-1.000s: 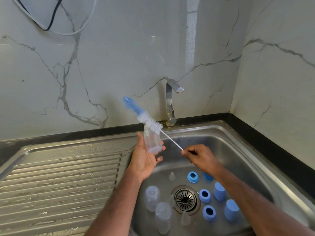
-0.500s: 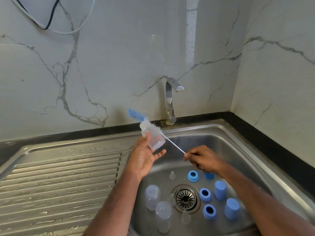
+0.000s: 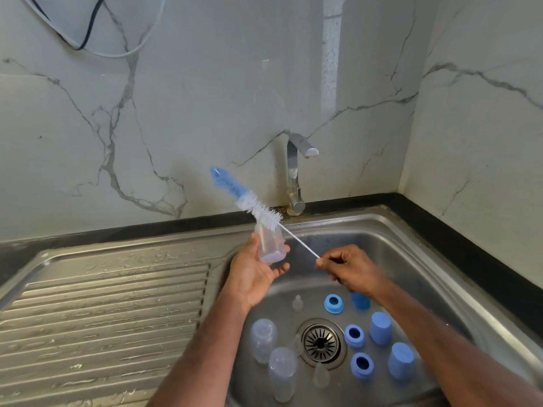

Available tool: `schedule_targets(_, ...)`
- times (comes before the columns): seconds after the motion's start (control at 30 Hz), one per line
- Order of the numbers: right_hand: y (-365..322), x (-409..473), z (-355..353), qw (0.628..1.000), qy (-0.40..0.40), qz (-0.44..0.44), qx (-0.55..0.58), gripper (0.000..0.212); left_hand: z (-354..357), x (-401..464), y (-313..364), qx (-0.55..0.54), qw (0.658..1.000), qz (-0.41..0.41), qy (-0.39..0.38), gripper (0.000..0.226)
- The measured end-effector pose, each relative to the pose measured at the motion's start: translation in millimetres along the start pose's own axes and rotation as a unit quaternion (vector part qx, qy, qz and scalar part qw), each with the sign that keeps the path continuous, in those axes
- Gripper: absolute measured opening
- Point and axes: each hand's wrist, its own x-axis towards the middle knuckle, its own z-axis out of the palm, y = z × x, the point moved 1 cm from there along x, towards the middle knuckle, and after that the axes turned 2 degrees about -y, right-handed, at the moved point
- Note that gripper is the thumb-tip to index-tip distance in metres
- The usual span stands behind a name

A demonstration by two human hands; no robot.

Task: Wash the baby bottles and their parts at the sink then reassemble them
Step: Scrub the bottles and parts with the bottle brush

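1. The left hand (image 3: 254,274) is gripping a clear bottle (image 3: 270,243) above the sink (image 3: 411,239).
2. The right hand (image 3: 349,267) is pinching the bottle brush (image 3: 258,208) by its wire, with the bristles lying across the bottle's mouth.

Clear bottle (image 3: 269,245) in left hand (image 3: 252,270), brush (image 3: 249,202) handle pinched by right hand (image 3: 349,267) over sink (image 3: 411,245)
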Motion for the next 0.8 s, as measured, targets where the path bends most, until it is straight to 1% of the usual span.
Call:
schedule_targets(0.07, 5.9, -4.1, -11.7, 0.997, -0.072, 0.020, -0.002, 0.016, -0.1, 3.1, 5.9, -0.058, 0.998, 0.014, 0.018, 0.032)
schedule_targets(0.1, 8.7, -6.7, -15.4, 0.994, -0.100, 0.026, -0.019, 0.016, -2.8, 3.9, 9.4, -0.082, 0.996, 0.023, 0.021, 0.025)
schedule_targets(0.13, 10.0, -7.9, -16.0, 0.993, -0.111, 0.026, -0.037, 0.015, -7.0, 4.1, 12.0, -0.084, 0.996, 0.029, 0.021, 0.021)
schedule_targets(0.17, 9.8, -7.8, -13.3, 0.993, -0.104, 0.020, -0.049, 0.015, -10.1, 2.7, 13.5, -0.064, 0.997, 0.030, 0.021, 0.021)
schedule_targets(0.2, 8.5, -5.7, -8.2, 0.995, -0.078, 0.005, -0.057, 0.015, -11.2, 1.9, 12.9, -0.029, 0.999, 0.026, 0.019, 0.024)
schedule_targets(0.27, 3.4, 0.4, 1.7, 0.996, 0.003, -0.028, -0.081, 0.017, -9.2, -1.2, 6.4, 0.038, 0.999, 0.019, 0.010, 0.037)
schedule_targets(0.3, 2.8, 2.5, 2.1, 0.996, 0.029, -0.034, -0.083, 0.018, -6.6, -2.5, 4.0, 0.045, 0.999, 0.018, 0.007, 0.042)
schedule_targets(0.33, 2.8, 2.1, -0.3, 0.997, 0.027, -0.030, -0.068, 0.017, -4.9, -2.8, 3.7, 0.037, 0.999, 0.021, 0.008, 0.044)
schedule_targets(0.4, 6.1, -4.5, -10.0, 0.999, -0.046, 0.000, -0.022, 0.017, -4.1, -2.1, 8.5, 0.007, 0.999, 0.039, 0.012, 0.039)
schedule_targets(0.43, 7.5, -8.6, -14.1, 0.996, -0.084, 0.014, -0.020, 0.017, -4.8, -1.0, 11.8, -0.006, 0.999, 0.050, 0.012, 0.034)
schedule_targets(0.47, 8.6, -10.8, -16.2, 0.994, -0.103, 0.018, -0.034, 0.016, -5.7, -0.2, 14.0, -0.011, 0.998, 0.057, 0.013, 0.030)
schedule_targets(0.5, 9.4, -10.7, -15.7, 0.994, -0.099, 0.013, -0.055, 0.015, -6.6, -0.2, 14.9, -0.014, 0.998, 0.058, 0.014, 0.028)
schedule_targets(0.6, 9.5, 0.1, -2.9, 0.995, -0.004, -0.022, -0.100, 0.016, -6.3, -1.9, 11.9, -0.042, 0.998, 0.044, 0.003, 0.033)
schedule_targets(0.67, 8.0, 4.5, 1.8, 0.994, 0.033, -0.033, -0.101, 0.018, -2.2, -3.1, 11.3, -0.082, 0.996, 0.034, 0.007, 0.040)
schedule_targets(0.73, 8.6, 1.5, -4.1, 0.996, 0.001, -0.024, -0.084, 0.017, -3.4, -0.6, 14.2, -0.103, 0.994, 0.041, 0.014, 0.043)
schedule_targets(0.8, 10.5, -4.1, -13.9, 0.998, -0.037, -0.010, -0.053, 0.018, -7.7, 0.4, 16.1, -0.074, 0.997, 0.036, 0.011, 0.042)
